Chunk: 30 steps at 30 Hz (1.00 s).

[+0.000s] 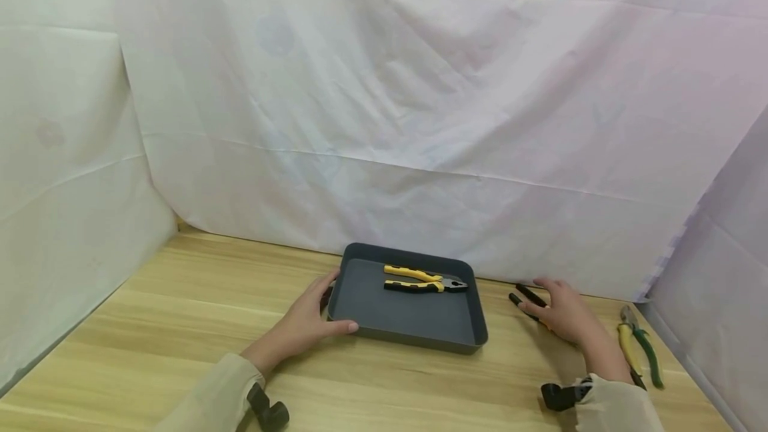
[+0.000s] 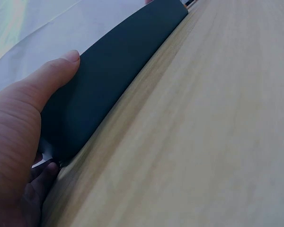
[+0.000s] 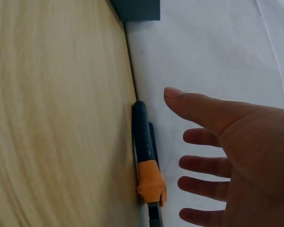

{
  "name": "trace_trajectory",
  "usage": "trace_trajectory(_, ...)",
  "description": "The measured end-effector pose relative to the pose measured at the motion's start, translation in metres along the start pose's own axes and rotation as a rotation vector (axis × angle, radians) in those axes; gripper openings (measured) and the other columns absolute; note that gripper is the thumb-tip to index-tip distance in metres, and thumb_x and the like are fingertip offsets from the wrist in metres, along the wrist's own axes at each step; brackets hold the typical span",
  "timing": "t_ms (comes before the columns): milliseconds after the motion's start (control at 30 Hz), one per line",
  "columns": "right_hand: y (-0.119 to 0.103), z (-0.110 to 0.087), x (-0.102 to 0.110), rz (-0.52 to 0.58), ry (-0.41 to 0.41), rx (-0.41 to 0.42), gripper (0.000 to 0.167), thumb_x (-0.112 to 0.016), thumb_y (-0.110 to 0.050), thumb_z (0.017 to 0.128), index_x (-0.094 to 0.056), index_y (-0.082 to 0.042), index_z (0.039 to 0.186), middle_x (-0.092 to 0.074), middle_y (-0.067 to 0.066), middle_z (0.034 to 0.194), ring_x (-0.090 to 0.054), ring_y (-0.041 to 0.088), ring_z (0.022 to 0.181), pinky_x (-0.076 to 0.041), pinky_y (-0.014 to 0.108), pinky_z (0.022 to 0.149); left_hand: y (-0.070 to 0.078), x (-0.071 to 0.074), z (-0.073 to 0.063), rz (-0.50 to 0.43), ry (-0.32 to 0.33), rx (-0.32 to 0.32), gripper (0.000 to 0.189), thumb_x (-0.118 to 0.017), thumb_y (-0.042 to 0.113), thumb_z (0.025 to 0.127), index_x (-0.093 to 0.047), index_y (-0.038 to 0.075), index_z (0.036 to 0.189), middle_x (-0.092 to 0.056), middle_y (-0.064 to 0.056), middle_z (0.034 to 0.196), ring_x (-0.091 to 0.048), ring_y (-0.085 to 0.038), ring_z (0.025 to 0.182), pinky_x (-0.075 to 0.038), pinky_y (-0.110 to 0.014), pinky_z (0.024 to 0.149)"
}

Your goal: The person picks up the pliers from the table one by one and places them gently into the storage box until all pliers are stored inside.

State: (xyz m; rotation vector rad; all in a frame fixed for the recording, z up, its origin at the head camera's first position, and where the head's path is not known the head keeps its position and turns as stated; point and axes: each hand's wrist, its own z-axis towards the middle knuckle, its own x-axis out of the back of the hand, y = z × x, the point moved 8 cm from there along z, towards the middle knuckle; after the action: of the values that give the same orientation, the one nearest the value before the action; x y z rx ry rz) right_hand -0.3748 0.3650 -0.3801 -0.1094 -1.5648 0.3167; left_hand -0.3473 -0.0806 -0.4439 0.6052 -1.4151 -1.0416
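A dark grey rectangular tray (image 1: pixel 402 335) rests on the wooden table, and combination pliers with yellow-and-black handles (image 1: pixel 414 287) lie inside it. My left hand (image 1: pixel 309 319) grips the tray's near-left corner, thumb against the front wall and fingers at the left side. In the left wrist view the thumb (image 2: pixel 54 78) presses on the tray wall (image 2: pixel 109 71). To the right of the tray, my right hand (image 1: pixel 567 312) hovers over a tool with black and orange handles (image 3: pixel 146 146), partly hidden in the head view. Its fingers are spread and apart from that tool in the right wrist view.
Pliers with yellow and green handles (image 1: pixel 642 349) lie at the table's right side, beside my right forearm. White cloth (image 1: pixel 420 119) hangs along the table's back edge, with more cloth on the left and right sides. The wooden table (image 1: pixel 198 299) extends to the left.
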Motion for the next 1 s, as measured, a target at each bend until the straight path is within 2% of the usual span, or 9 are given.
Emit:
trace_trajectory(200,0.01,0.0,-0.007,-0.01,-0.046,-0.028,0.08,-0.067,-0.049,0.095,-0.043,0.008,0.147,-0.042,0.044,0.141,-0.047,0.061,0.122,-0.047,0.07,0.09,0.0,0.0,0.0,-0.006,-0.002,-0.003,0.109,-0.088,0.041,0.077,-0.025,0.012,0.161,-0.03,-0.017,0.164,-0.042,-0.038,0.146,-0.038,-0.052,0.119)
trace_trajectory(333,0.014,0.001,-0.013,-0.031,-0.061,-0.026,0.082,-0.069,-0.048,0.093,-0.043,0.009,0.147,-0.042,0.043,0.143,-0.044,0.062,0.125,-0.045,0.072,0.094,0.0,0.0,0.0,-0.009,-0.002,-0.004,0.11,-0.088,0.042,0.077,-0.024,0.012,0.162,-0.03,-0.018,0.164,-0.042,-0.038,0.146,-0.038,-0.053,0.119)
trace_trajectory(467,0.018,0.002,-0.017,-0.031,-0.064,-0.027,0.082,-0.071,-0.044,0.093,-0.042,0.011,0.147,-0.041,0.044,0.144,-0.041,0.064,0.127,-0.043,0.073,0.097,0.0,0.0,-0.001,-0.008,0.0,-0.002,0.11,-0.088,0.042,0.077,-0.024,0.012,0.162,-0.031,-0.017,0.164,-0.043,-0.038,0.145,-0.038,-0.053,0.119)
trace_trajectory(733,0.023,0.005,-0.021,-0.036,-0.065,-0.052,0.085,-0.068,-0.048,0.094,-0.039,0.014,0.146,-0.043,0.048,0.138,-0.045,0.064,0.122,-0.047,0.07,0.093,0.001,0.0,-0.001,-0.014,-0.005,0.002,0.11,-0.088,0.042,0.077,-0.024,0.011,0.162,-0.031,-0.017,0.164,-0.043,-0.038,0.145,-0.038,-0.053,0.119)
trace_trajectory(1000,0.026,0.008,-0.025,-0.055,-0.047,-0.038,0.075,-0.064,-0.042,0.098,-0.043,0.014,0.143,-0.043,0.048,0.134,-0.047,0.064,0.118,-0.048,0.068,0.089,0.0,-0.001,0.0,-0.005,-0.007,-0.003,0.11,-0.087,0.042,0.078,-0.023,0.012,0.162,-0.03,-0.017,0.164,-0.043,-0.038,0.145,-0.039,-0.053,0.119)
